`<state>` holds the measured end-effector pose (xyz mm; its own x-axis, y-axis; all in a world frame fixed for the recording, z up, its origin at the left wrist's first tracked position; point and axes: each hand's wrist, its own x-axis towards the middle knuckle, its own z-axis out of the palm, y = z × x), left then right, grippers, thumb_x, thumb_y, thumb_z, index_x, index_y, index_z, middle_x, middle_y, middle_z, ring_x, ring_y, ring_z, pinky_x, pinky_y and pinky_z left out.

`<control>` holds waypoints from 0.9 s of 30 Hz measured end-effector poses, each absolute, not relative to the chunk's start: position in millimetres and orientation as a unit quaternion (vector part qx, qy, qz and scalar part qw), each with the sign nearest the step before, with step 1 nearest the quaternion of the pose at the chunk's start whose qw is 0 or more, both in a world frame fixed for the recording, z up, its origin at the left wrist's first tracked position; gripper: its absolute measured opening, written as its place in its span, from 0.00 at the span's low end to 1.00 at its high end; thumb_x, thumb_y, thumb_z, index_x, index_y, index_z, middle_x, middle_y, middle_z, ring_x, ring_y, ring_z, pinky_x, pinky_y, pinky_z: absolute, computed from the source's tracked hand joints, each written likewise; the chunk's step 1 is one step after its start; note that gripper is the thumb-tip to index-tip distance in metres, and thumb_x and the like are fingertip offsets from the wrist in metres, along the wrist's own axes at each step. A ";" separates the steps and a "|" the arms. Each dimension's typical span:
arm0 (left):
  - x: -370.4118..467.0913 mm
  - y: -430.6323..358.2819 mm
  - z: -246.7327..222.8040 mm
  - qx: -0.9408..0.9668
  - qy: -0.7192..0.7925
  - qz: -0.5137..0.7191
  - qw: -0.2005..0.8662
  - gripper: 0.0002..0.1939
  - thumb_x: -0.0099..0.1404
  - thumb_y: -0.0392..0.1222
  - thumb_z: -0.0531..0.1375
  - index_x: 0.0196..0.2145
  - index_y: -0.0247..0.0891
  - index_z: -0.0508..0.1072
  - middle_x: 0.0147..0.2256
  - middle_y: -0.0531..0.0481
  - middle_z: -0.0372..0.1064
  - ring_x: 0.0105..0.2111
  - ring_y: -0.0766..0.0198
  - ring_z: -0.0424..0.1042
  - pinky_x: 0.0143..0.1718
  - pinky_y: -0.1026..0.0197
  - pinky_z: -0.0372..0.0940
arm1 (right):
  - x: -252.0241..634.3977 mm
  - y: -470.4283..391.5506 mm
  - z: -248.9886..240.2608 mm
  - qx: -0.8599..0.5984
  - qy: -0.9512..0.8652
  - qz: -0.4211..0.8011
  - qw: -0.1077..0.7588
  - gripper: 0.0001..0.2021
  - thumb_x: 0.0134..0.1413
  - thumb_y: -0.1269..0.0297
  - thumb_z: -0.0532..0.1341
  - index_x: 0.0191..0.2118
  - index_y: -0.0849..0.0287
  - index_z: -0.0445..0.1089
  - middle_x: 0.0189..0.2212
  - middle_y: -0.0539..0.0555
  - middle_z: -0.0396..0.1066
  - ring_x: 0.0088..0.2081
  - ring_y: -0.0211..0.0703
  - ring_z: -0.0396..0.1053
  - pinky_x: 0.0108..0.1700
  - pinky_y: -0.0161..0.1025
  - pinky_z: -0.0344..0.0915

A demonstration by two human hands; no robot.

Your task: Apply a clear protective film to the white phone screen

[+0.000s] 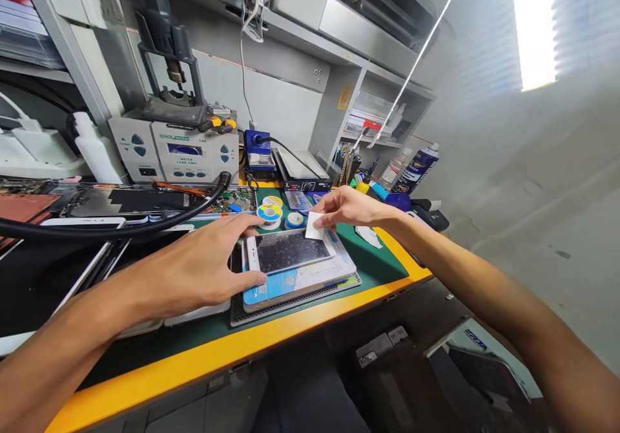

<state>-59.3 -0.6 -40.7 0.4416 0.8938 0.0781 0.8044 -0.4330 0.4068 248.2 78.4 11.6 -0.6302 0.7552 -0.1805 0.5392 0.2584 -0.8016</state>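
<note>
A white smartphone (293, 252) lies face up, its dark screen speckled with pale spots. Under it is a flat blue-and-white block (283, 282), which rests on a dark mesh-like plate (295, 306). My left hand (213, 258) grips the phone's left end, thumb at the near corner and fingers at the far edge; its fingertips are partly hidden. Between thumb and fingers, my right hand (345, 208) pinches a small white square wipe (314, 227) over the phone's right end. Whether the wipe touches the glass I cannot tell.
Solder spools (270, 213) and a small round tin (294, 220) stand just behind the phone. At the left are several tablets (39, 278) and a thick black hose (121, 231). A hot-air station (181, 152) stands behind; a spray can (419, 168) is at the right.
</note>
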 end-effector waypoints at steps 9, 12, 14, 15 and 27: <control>-59.9 0.8 -43.9 0.827 0.517 0.153 0.159 0.47 0.56 0.74 0.61 0.66 0.49 0.60 0.60 0.46 0.69 0.55 0.44 0.72 0.56 0.50 0.66 | 252.5 73.6 15.9 -0.393 -0.783 0.474 0.086 0.14 0.49 0.58 0.72 0.39 0.63 0.81 0.31 0.53 0.79 0.32 0.40 0.73 0.36 0.35 0.70; -59.9 1.1 -44.0 0.830 0.515 0.149 0.156 0.46 0.57 0.74 0.61 0.65 0.51 0.59 0.59 0.47 0.69 0.55 0.44 0.72 0.56 0.49 0.66 | 253.0 68.4 17.6 -0.399 -0.787 0.464 0.082 0.14 0.49 0.58 0.72 0.39 0.63 0.81 0.30 0.53 0.79 0.31 0.40 0.73 0.36 0.35 0.70; -60.2 1.7 -44.3 0.831 0.513 0.147 0.156 0.45 0.57 0.74 0.61 0.65 0.51 0.58 0.59 0.46 0.69 0.55 0.44 0.72 0.56 0.48 0.66 | 253.2 64.0 18.7 -0.402 -0.788 0.459 0.080 0.14 0.49 0.58 0.72 0.39 0.63 0.81 0.30 0.52 0.79 0.31 0.40 0.73 0.36 0.35 0.70; -60.4 2.0 -44.6 0.832 0.512 0.147 0.156 0.46 0.57 0.74 0.61 0.65 0.50 0.58 0.59 0.46 0.69 0.55 0.44 0.71 0.56 0.48 0.66 | 253.5 61.6 19.1 -0.403 -0.789 0.457 0.078 0.14 0.50 0.58 0.72 0.39 0.64 0.80 0.30 0.53 0.79 0.31 0.39 0.73 0.36 0.35 0.70; -58.1 0.7 -39.1 0.828 0.507 0.173 0.168 0.47 0.55 0.71 0.63 0.65 0.46 0.63 0.59 0.45 0.71 0.56 0.42 0.72 0.59 0.48 0.65 | 266.5 77.5 13.2 -0.438 -0.698 0.538 0.178 0.16 0.44 0.61 0.76 0.39 0.64 0.79 0.29 0.53 0.77 0.27 0.37 0.73 0.31 0.34 0.73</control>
